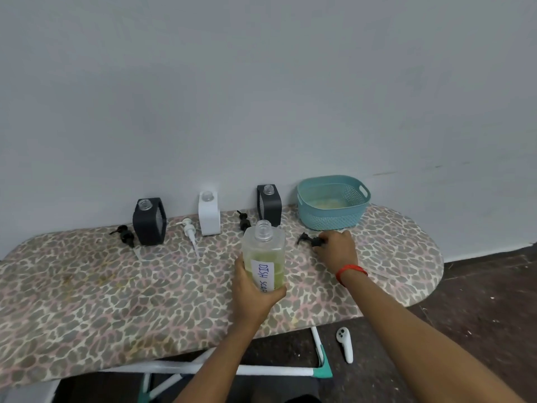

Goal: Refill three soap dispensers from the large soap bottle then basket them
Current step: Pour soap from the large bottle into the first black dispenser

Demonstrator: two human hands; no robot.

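Observation:
My left hand (255, 292) grips the large clear soap bottle (263, 251), which is uncapped, upright and labelled "DISH SOAP", with green liquid in its lower part. My right hand (338, 248) rests on the board with its fingers curled around a black pump cap (309, 239). Three open dispensers stand along the wall: a black one (149, 222) at left, a white one (208, 213) in the middle, and another black one (268, 203) behind the bottle. A teal basket (332, 203) sits at the back right.
Three loose pumps lie on the leopard-print ironing board (101, 286): a black pump (125, 235), a white pump (190, 232) and a black pump (243, 221). A white controller (345, 340) lies on the dark floor beyond the board's right front edge.

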